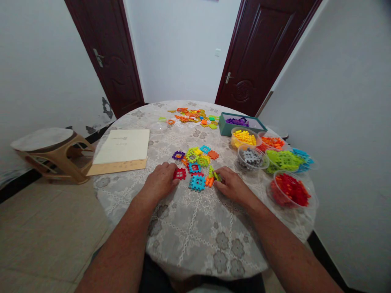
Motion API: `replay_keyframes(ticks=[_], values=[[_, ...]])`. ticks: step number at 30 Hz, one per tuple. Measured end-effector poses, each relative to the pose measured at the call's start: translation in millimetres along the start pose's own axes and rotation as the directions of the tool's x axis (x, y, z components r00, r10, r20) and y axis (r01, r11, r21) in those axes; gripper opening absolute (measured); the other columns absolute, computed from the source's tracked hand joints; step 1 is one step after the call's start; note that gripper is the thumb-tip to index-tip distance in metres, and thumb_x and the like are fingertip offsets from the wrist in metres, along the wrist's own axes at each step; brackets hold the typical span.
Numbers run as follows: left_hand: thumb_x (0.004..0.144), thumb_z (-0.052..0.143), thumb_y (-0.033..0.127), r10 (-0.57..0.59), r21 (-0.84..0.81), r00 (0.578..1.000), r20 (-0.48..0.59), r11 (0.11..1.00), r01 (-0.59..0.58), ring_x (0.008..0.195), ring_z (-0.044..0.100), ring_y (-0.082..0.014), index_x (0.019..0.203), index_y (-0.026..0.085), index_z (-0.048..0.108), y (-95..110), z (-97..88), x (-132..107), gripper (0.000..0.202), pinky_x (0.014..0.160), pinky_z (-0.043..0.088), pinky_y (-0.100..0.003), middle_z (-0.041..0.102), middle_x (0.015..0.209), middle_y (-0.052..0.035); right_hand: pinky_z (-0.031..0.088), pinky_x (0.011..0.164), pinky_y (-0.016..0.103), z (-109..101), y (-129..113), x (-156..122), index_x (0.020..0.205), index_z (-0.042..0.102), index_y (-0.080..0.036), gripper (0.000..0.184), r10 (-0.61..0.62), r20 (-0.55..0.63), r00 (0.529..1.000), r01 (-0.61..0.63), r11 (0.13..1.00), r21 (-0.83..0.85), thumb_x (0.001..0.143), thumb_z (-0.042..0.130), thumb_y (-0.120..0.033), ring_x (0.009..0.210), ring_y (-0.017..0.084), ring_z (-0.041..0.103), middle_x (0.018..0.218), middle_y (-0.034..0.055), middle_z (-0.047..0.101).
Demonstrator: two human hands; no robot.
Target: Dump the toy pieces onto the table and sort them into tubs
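Note:
A small pile of plastic interlocking building pieces lies on the table between my hands. My left hand (pixel 162 179) is closed at the pile's left side, its fingers on a red square piece (pixel 180 173). On the right, my right hand (pixel 229 183) pinches a lime-green piece (pixel 217 176) between thumb and fingers. Orange pieces (pixel 209 181) touch or nearly touch that thumb. Between the hands sit a light blue square piece (pixel 197 183) and a blue-and-red one (pixel 194 167). Behind them are a purple square (pixel 178 155), lime-green pieces (pixel 193 155) and an orange piece (pixel 213 154).
Tubs of red (pixel 291 190), lime-green (pixel 283 160), grey (pixel 253 158) and yellow pieces (pixel 244 138) stand at right, near a green box (pixel 226 129) with purple pieces. An open notebook (pixel 125 146) lies left. Mixed loose pieces (pixel 191 116) cover the table's far side.

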State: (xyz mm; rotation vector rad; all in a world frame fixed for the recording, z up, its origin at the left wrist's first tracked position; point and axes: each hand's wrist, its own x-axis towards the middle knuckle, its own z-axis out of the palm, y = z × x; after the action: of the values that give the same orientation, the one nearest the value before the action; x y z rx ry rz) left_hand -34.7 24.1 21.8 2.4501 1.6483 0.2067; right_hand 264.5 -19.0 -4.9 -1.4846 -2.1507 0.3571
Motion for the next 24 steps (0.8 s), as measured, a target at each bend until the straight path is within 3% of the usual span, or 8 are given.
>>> replay_keyframes(ticks=[6,11,14,17,20,24], values=[[0.091,0.062,0.032,0.078,-0.060,0.994,-0.076,0.995,-0.083,0.113,0.060,-0.0291,0.123,0.020,0.065,6.1,-1.7,-4.0,0.034,0.098,0.049,-0.042,0.062,0.123,-0.0133,0.053,0.102,0.045,5.2,-2.3,-2.7,0.142,0.057,-0.022,0.047,-0.005,-0.168,0.986,-0.002,0.999,-0.039,0.094,0.060,-0.024,0.120,0.028,0.061,0.131,0.0141,0.060],[0.090,0.069,0.031,0.225,-0.150,0.965,-0.133,0.958,-0.244,0.119,0.059,-0.0273,0.131,0.023,0.063,13.8,2.7,-6.1,0.042,0.105,0.048,-0.042,0.062,0.129,-0.0114,0.056,0.096,0.041,4.0,-18.9,-4.9,0.134,0.063,-0.024,0.037,-0.069,-0.066,0.995,0.067,0.997,-0.028,0.098,0.055,-0.022,0.108,0.023,0.067,0.136,0.0129,0.057],[0.088,0.073,0.031,0.314,-0.171,0.941,-0.124,0.928,-0.332,0.126,0.057,-0.0280,0.136,0.024,0.060,24.7,7.7,-5.6,0.049,0.111,0.046,-0.044,0.061,0.134,-0.0114,0.055,0.102,0.042,7.8,-31.1,-6.0,0.139,0.059,-0.023,0.041,-0.128,-0.019,0.992,0.127,0.992,-0.027,0.098,0.057,-0.024,0.119,0.025,0.064,0.138,0.0132,0.058],[0.086,0.075,0.026,0.334,-0.198,0.940,-0.076,0.919,-0.342,0.132,0.055,-0.0284,0.139,0.024,0.056,33.6,14.9,-4.1,0.056,0.113,0.045,-0.044,0.061,0.138,-0.0114,0.052,0.106,0.044,15.0,-42.0,-6.3,0.146,0.053,-0.023,0.050,-0.139,0.045,0.989,0.141,0.989,-0.040,0.097,0.060,-0.026,0.129,0.026,0.058,0.142,0.0129,0.059],[0.085,0.075,0.023,0.326,-0.230,0.943,-0.058,0.915,-0.331,0.136,0.054,-0.0272,0.146,0.026,0.048,35.7,21.2,-3.3,0.067,0.114,0.044,-0.043,0.058,0.144,-0.0111,0.052,0.105,0.043,19.9,-46.6,-5.7,0.148,0.051,-0.024,0.053,-0.115,0.090,0.989,0.118,0.993,-0.030,0.096,0.061,-0.027,0.127,0.026,0.059,0.143,0.0126,0.058],[0.083,0.077,0.026,0.284,-0.235,0.957,-0.062,0.928,-0.291,0.137,0.053,-0.0279,0.152,0.027,0.042,33.1,23.2,-5.6,0.077,0.114,0.045,-0.043,0.056,0.146,-0.0118,0.053,0.102,0.042,16.7,-40.2,-4.3,0.146,0.053,-0.022,0.055,-0.135,-0.008,0.991,0.135,0.987,0.082,0.092,0.063,-0.023,0.120,0.026,0.061,0.134,0.0130,0.060]])
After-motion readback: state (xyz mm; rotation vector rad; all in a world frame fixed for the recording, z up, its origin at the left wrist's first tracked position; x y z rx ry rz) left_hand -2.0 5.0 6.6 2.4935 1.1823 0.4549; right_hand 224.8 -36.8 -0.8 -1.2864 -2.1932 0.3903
